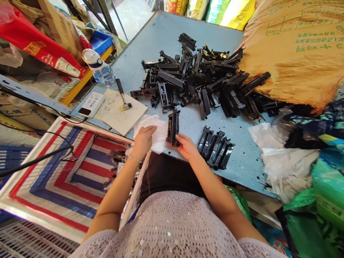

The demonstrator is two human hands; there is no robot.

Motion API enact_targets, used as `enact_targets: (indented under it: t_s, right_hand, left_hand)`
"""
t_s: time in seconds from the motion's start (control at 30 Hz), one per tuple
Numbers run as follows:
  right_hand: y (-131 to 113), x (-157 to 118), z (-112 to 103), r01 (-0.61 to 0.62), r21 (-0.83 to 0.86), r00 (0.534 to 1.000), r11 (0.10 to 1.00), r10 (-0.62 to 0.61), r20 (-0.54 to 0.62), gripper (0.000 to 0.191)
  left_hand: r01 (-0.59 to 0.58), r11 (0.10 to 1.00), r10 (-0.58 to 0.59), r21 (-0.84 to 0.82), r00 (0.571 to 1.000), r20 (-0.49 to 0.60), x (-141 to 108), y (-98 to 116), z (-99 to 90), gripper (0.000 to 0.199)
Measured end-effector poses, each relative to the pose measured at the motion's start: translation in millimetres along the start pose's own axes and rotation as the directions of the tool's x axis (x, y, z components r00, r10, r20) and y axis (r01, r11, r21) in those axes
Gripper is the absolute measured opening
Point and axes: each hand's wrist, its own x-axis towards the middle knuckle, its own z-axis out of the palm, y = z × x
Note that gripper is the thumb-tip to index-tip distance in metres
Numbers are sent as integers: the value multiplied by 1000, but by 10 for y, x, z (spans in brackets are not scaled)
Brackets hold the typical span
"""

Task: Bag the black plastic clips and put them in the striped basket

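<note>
My right hand (186,145) grips the lower end of a long black plastic part (173,126), which is tilted up near the table's front edge. Its slotted, ridged side shows; the exact kind is unclear. My left hand (144,142) is over a stack of thin white plastic bags (160,133), with its fingers stretched out and pointing right. Nothing shows in that hand, and part of it hides the bags. Right of my right hand, several similar black parts (215,147) lie side by side in a row.
A large heap of black parts (185,75) covers the middle of the blue-grey table (142,39). Beside it slumps a big brown sack (292,53). At left are a hammer (123,96) on a board (115,120), a white device (91,104), a bottle (100,70) and a striped, lined crate (61,165).
</note>
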Motion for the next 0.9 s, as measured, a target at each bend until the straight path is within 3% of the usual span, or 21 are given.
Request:
enact_targets:
  t_s: [0.07,0.13,0.2,0.27,0.37,0.47,0.6,0.67,0.73,0.8,0.9]
  right_hand:
    - [-32,-127,-14,44,-5,999,999,-44,-22,25]
    - [-72,-288,-38,16,-13,997,1000,-15,72,34]
    - [-97,-428,-75,-119,-65,964,991,131,232,43]
    - [-92,-495,-114,-254,-136,906,958,284,313,47]
    - [-53,-448,-145,-309,-142,893,940,338,297,51]
    - [-47,-347,-132,-285,-113,907,952,306,291,56]
    - [-87,-286,-78,-210,-104,956,972,226,185,83]
    - [-89,-265,-41,-181,-105,971,978,194,137,93]
    - [-61,-241,7,-148,-56,983,987,153,101,87]
    - [6,-236,77,-87,-36,996,996,88,35,61]
    - [151,-332,228,68,-211,996,975,-77,-34,31]
  left_hand:
    - [1,1000,-1,15,1000,1,5,26,11,59]
    - [2,1000,-2,-19,1000,10,8,62,13,62]
    - [1,997,0,-79,1000,12,5,90,3,66]
    - [-4,993,1,-118,1000,-25,-17,98,-12,68]
    - [-90,994,84,-63,992,-94,-98,78,-20,66]
    - [-282,959,284,35,951,-122,-213,35,-10,69]
    - [-367,921,387,128,897,-212,-365,34,28,77]
    - [-427,894,445,135,880,-163,-447,112,76,79]
    - [-506,858,513,88,853,-92,-523,232,137,80]
    - [-525,851,524,14,848,-78,-568,353,181,79]
    - [-499,865,495,-54,866,-66,-575,490,120,71]
